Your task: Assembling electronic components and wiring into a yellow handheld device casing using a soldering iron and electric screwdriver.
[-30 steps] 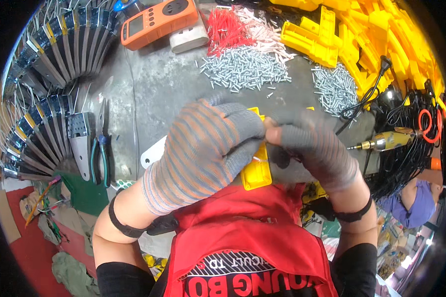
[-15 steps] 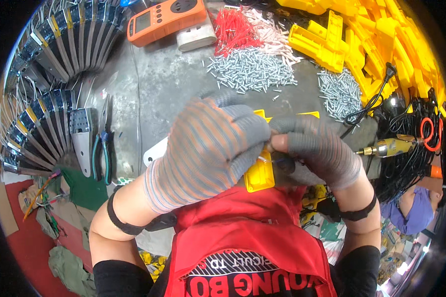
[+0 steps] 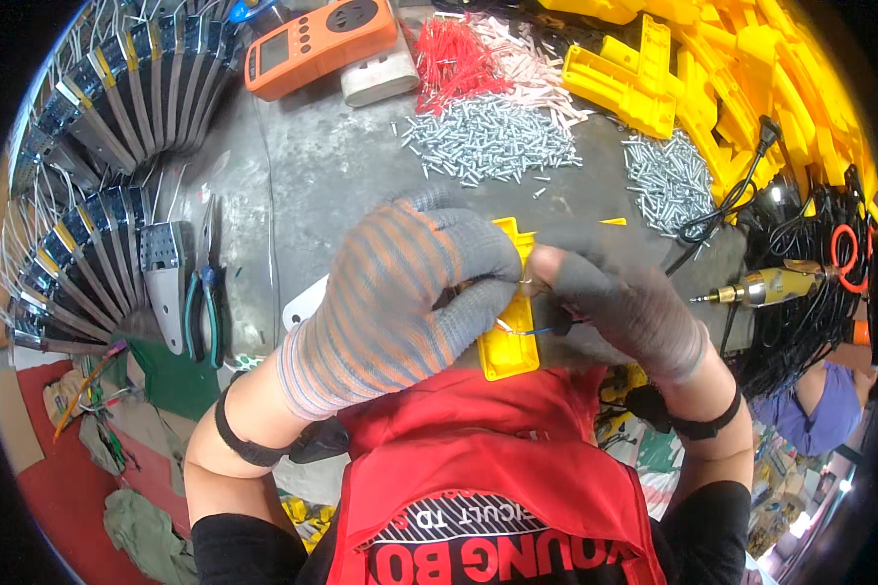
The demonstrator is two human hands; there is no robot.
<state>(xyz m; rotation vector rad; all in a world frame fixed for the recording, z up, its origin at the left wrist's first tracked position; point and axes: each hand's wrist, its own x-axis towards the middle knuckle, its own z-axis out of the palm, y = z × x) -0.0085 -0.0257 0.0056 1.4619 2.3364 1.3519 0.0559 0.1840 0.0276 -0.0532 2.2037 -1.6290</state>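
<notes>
My left hand [image 3: 424, 288], in a grey-and-orange striped glove, is closed in a pinch over a yellow plastic housing [image 3: 512, 353]. A thin wire shows at its fingertips. White and blue wires [image 3: 510, 329] lie across the open housing. My right hand [image 3: 624, 307], gloved with a bare thumb tip, is close beside it with thumb and fingers bent together. Motion blurs it, and what it pinches cannot be made out. A flat pale plate with a hole [image 3: 304, 304] pokes out from behind my left hand.
Piles of screws [image 3: 493, 141], red sleeves [image 3: 449, 60] and yellow housings [image 3: 751, 78] fill the far side. An orange meter [image 3: 317, 49] stands far left. Pliers [image 3: 205, 292] lie near curved stacks of metal plates [image 3: 98, 258]. At right are an electric screwdriver [image 3: 771, 289] and black cables [image 3: 790, 341].
My right hand has drawn slightly apart from my left and turned, uncovering more of the yellow housing. My left hand has barely shifted. The blue and white wires show more clearly.
</notes>
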